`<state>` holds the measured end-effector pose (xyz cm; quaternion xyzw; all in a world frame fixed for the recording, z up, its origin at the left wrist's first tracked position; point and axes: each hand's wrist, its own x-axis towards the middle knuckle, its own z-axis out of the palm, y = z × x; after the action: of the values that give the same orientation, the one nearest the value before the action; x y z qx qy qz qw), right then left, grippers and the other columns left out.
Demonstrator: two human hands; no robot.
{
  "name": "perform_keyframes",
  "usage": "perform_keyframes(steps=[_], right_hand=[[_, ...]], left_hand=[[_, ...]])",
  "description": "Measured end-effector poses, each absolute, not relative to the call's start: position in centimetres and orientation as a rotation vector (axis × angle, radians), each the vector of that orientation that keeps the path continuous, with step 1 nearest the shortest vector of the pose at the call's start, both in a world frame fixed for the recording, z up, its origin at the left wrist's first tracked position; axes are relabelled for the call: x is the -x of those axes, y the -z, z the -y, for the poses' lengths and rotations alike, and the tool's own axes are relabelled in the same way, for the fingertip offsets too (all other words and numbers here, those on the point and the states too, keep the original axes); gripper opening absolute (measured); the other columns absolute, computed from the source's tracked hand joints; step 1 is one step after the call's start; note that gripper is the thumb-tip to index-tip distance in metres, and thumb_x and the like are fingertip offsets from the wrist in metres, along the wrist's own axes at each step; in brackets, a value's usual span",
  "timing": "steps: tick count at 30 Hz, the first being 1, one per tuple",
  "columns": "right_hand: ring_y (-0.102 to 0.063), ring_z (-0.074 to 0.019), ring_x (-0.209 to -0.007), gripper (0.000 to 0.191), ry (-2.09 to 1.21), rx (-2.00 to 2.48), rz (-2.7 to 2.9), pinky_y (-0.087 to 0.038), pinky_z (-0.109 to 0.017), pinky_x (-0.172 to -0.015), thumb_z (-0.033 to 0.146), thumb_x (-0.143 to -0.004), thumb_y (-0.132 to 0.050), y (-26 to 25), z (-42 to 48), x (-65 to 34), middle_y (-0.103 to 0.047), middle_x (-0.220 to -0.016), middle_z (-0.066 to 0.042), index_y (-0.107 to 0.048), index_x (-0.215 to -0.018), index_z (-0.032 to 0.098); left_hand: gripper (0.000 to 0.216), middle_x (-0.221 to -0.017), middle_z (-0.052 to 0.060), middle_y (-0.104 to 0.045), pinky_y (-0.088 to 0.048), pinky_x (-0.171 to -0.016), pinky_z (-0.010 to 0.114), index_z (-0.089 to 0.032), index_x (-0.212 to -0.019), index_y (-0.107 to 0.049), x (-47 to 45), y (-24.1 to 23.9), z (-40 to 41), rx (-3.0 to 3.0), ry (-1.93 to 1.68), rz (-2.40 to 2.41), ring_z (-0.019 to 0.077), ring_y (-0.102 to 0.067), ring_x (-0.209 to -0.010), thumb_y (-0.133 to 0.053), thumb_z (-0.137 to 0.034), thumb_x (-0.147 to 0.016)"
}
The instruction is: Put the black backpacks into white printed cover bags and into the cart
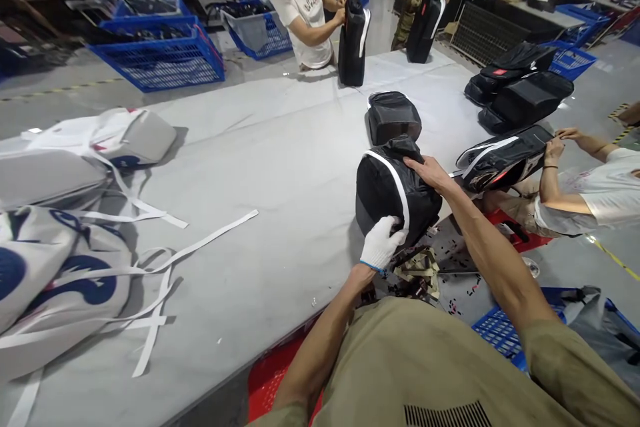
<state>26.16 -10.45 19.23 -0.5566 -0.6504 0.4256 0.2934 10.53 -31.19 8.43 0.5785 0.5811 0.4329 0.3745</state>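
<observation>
A black bag with a white stripe (387, 190) stands at the near right edge of the grey table (280, 167). My left hand (381, 242), in a white glove, is closed on the bag's lower front edge. My right hand (431, 173), bare, lies on the bag's upper right side with its fingers pressed onto the fabric. A second black bag (394, 115) sits just behind the one I hold.
White and blue bags with loose white straps (75, 240) lie at the table's left. Three other people handle black bags (353, 40) (503, 157) at the far end and right side. More black bags (523, 83) are piled at the right. Blue crates (160, 53) stand behind; another blue crate (500, 330) by my right knee.
</observation>
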Motion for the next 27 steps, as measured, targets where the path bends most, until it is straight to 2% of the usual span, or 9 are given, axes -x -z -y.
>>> perform_keyframes(steps=[2, 6, 9, 13, 16, 19, 23, 25, 27], right_hand=[[-0.066, -0.0241, -0.088, 0.055, -1.172, 1.49, 1.711, -0.049, -0.03, -0.072, 0.073, -0.085, -0.078, -19.3, 10.8, -26.6, -0.078, -0.092, -0.005, -0.077, -0.097, 0.019], [-0.067, -0.0239, -0.086, 0.054, -1.185, 1.522, 1.643, -0.049, -0.032, -0.073, 0.071, -0.084, -0.079, -19.4, 11.2, -27.6, -0.078, -0.093, -0.005, -0.075, -0.097, 0.019], [-0.069, -0.0262, -0.092, 0.058, -1.167, 1.525, 1.634, -0.051, -0.033, -0.077, 0.072, -0.082, -0.081, -19.4, 11.2, -28.4, -0.08, -0.098, -0.007, -0.077, -0.101, 0.017], [-0.07, -0.0287, -0.1, 0.066, -1.143, 1.521, 1.629, -0.053, -0.035, -0.082, 0.075, -0.079, -0.082, -19.4, 11.4, -29.3, -0.081, -0.107, -0.009, -0.079, -0.107, 0.015], [-0.069, -0.0288, -0.101, 0.07, -1.131, 1.526, 1.64, -0.053, -0.035, -0.083, 0.078, -0.079, -0.081, -19.4, 11.7, -29.9, -0.081, -0.108, -0.01, -0.079, -0.107, 0.014], [-0.069, -0.0293, -0.101, 0.073, -1.126, 1.542, 1.641, -0.054, -0.035, -0.082, 0.08, -0.078, -0.081, -19.4, 11.9, -30.2, -0.081, -0.109, -0.011, -0.079, -0.108, 0.014], [-0.07, -0.0294, -0.101, 0.076, -1.121, 1.567, 1.653, -0.054, -0.034, -0.081, 0.083, -0.078, -0.08, -19.2, 11.8, -30.9, -0.081, -0.111, -0.012, -0.079, -0.109, 0.013], [-0.07, -0.0289, -0.102, 0.076, -1.129, 1.565, 1.642, -0.055, -0.034, -0.082, 0.083, -0.079, -0.079, -19.0, 11.7, -31.3, -0.082, -0.111, -0.011, -0.08, -0.11, 0.014], [-0.07, -0.0286, -0.102, 0.074, -1.118, 1.569, 1.622, -0.055, -0.035, -0.083, 0.082, -0.079, -0.08, -18.7, 11.5, -31.8, -0.082, -0.111, -0.011, -0.08, -0.109, 0.014]], left_hand=[[0.025, -0.124, 0.006, -0.081, -0.06, -0.106, 0.037, -0.025, -0.126, -0.075, -10.3, -8.4, 31.0, -1.405, -1.183, -1.382, 0.0216, -0.077, -0.11, -0.072, -0.036, -0.104], [0.036, -0.138, 0.008, -0.08, -0.057, -0.119, 0.039, -0.023, -0.135, -0.077, -11.3, -9.1, 30.8, -1.215, -1.378, -1.171, 0.0221, -0.076, -0.127, -0.069, -0.039, -0.104], [0.036, -0.138, 0.01, -0.08, -0.056, -0.121, 0.041, -0.021, -0.131, -0.08, -12.3, -9.8, 30.4, -1.144, -1.363, -1.067, 0.0239, -0.075, -0.129, -0.074, -0.038, -0.1], [0.028, -0.123, 0.008, -0.083, -0.057, -0.113, 0.038, -0.02, -0.114, -0.083, -13.1, -10.3, 29.4, -1.094, -1.314, -1.035, 0.0229, -0.076, -0.117, -0.077, -0.04, -0.095], [0.029, -0.104, 0.003, -0.078, -0.058, -0.093, 0.031, -0.02, -0.106, -0.08, -13.1, -10.5, 28.6, -1.033, -1.245, -0.931, 0.0178, -0.071, -0.096, -0.078, -0.045, -0.093], [0.036, -0.09, -0.001, -0.068, -0.052, -0.078, 0.027, -0.018, -0.099, -0.072, -12.9, -10.9, 27.9, -0.997, -1.173, -0.84, 0.0134, -0.062, -0.08, -0.082, -0.052, -0.089], [0.037, -0.084, -0.002, -0.064, -0.049, -0.074, 0.027, -0.019, -0.095, -0.067, -13.1, -11.4, 27.5, -1.064, -1.103, -0.817, 0.0125, -0.059, -0.075, -0.081, -0.053, -0.092], [0.031, -0.089, 0.0, -0.068, -0.053, -0.076, 0.028, -0.019, -0.1, -0.071, -13.1, -11.3, 27.3, -1.094, -1.172, -0.88, 0.014, -0.062, -0.078, -0.075, -0.049, -0.096], [0.025, -0.102, 0.004, -0.074, -0.059, -0.086, 0.031, -0.02, -0.11, -0.076, -12.7, -11.1, 26.9, -1.112, -1.37, -1.046, 0.0175, -0.07, -0.09, -0.071, -0.043, -0.101]])
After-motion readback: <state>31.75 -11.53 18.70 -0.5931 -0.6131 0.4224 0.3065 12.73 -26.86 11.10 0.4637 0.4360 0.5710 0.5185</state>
